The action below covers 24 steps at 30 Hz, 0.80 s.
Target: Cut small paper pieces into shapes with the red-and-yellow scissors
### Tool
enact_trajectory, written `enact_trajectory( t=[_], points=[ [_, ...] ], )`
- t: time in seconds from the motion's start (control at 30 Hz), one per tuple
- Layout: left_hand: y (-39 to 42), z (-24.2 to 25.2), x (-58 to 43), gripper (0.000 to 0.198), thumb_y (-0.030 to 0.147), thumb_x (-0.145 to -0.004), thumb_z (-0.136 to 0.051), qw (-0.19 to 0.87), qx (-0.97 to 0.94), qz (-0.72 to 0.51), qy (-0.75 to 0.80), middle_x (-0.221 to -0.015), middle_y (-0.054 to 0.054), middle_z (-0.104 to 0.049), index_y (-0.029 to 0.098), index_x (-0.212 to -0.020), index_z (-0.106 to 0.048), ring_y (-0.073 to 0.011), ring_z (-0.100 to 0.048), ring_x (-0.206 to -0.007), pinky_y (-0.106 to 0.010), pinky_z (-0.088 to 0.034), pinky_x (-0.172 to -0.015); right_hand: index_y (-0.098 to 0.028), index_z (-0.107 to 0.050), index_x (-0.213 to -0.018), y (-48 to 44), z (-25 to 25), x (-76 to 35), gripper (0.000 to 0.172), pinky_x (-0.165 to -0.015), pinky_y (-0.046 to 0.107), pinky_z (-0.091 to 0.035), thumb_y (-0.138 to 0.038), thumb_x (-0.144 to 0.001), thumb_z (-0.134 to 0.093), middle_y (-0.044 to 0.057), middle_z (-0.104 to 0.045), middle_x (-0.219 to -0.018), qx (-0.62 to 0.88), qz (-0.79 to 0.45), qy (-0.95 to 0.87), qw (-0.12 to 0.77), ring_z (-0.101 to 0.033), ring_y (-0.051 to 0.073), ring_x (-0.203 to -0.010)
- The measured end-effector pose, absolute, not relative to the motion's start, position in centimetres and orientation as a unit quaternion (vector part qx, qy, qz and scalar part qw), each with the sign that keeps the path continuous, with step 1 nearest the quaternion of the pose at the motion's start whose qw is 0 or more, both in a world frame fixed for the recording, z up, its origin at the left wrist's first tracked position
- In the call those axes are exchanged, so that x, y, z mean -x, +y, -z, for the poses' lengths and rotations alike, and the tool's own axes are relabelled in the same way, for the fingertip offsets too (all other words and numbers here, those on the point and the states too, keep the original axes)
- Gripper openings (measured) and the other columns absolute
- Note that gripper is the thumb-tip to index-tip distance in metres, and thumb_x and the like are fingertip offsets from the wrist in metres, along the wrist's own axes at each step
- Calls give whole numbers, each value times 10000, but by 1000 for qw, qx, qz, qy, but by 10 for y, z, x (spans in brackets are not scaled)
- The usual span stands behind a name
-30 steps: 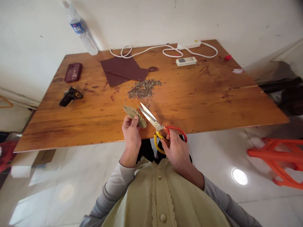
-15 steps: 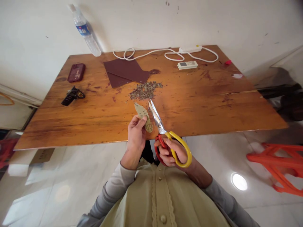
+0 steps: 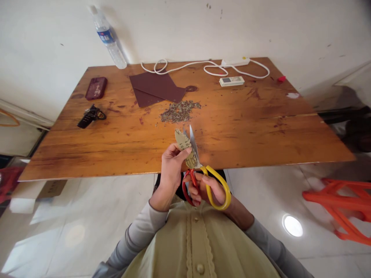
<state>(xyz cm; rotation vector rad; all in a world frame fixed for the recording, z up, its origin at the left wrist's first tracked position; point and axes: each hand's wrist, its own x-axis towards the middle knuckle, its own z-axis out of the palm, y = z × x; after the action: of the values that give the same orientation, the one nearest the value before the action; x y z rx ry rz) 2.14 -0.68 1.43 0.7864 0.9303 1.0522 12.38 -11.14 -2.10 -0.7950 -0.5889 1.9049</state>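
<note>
Between the thumb and fingers of my left hand (image 3: 171,166) is a leaf-shaped piece of sandpaper (image 3: 181,139). Its tan back carries printed marks, and the right edge is cut in jagged teeth. My right hand (image 3: 213,187) grips scissors (image 3: 224,193) with one yellow and one red handle. The blades point away from me and stand apart, with the paper's toothed edge between or against them; the lower blade is mostly hidden behind the paper. Just beyond on the table lies a loose pile of small brownish shreds (image 3: 180,111).
On the wooden table (image 3: 246,131) are maroon sheets (image 3: 156,88), a white cable with a power strip (image 3: 234,61), a remote (image 3: 232,81), a phone (image 3: 96,88) and a black hair clip (image 3: 90,116). A plastic bottle (image 3: 111,44) leans on the wall. An orange stool (image 3: 333,197) stands right.
The scissors have opened wider and come to the paper's edge. My left hand has moved slightly right with the paper, and my right hand slightly left. The view has shifted a little.
</note>
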Motion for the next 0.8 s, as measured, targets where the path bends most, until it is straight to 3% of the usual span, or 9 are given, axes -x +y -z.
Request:
enact_trajectory(
  t=[0.13, 0.3, 0.43, 0.67, 0.8],
  points=[
    [-9, -11, -23, 299, 258, -603, -901, 675, -357, -468, 444, -707, 38, -635, 186, -737, -644, -97, -545, -627, -231, -440, -613, -223, -596, -963, -114, 21, -118, 538, -512, 283, -425, -735, -801, -626, -64, -457, -647, 351, -751, -270, 491, -394, 131, -508],
    [-13, -11, -23, 349, 312, -596, -904, 741, -301, -416, 433, -730, 20, -657, 191, -801, -650, -114, -574, -587, -253, -478, -563, -245, -530, -934, -115, 14, -112, 423, -515, 279, -415, -664, -890, -566, -85, -425, -592, 377, -725, -290, 497, -384, 132, -479],
    [-9, -9, -23, 345, 336, -580, -914, 745, -298, -415, 428, -670, 18, -641, 191, -732, -640, -93, -513, -509, -239, -407, -487, -246, -518, -946, -117, 13, -110, 420, -498, 273, -421, -655, -892, -593, -92, -422, -603, 362, -730, -291, 502, -381, 124, -470],
    [0, -2, -23, 448, 423, -585, -921, 691, -330, -464, 444, -483, 65, -466, 189, -563, -540, -52, -350, -424, -224, -279, -428, -231, -538, -995, -119, 15, -107, 490, -520, 290, -459, -702, -880, -610, -79, -452, -646, 344, -748, -292, 487, -416, 122, -491],
    [-7, -9, -22, 358, 359, -579, -923, 730, -309, -441, 422, -593, 43, -581, 180, -676, -629, -70, -464, -494, -215, -376, -483, -240, -513, -952, -119, 16, -108, 493, -517, 284, -450, -717, -880, -614, -80, -456, -642, 343, -745, -288, 494, -416, 121, -498]
  ],
)
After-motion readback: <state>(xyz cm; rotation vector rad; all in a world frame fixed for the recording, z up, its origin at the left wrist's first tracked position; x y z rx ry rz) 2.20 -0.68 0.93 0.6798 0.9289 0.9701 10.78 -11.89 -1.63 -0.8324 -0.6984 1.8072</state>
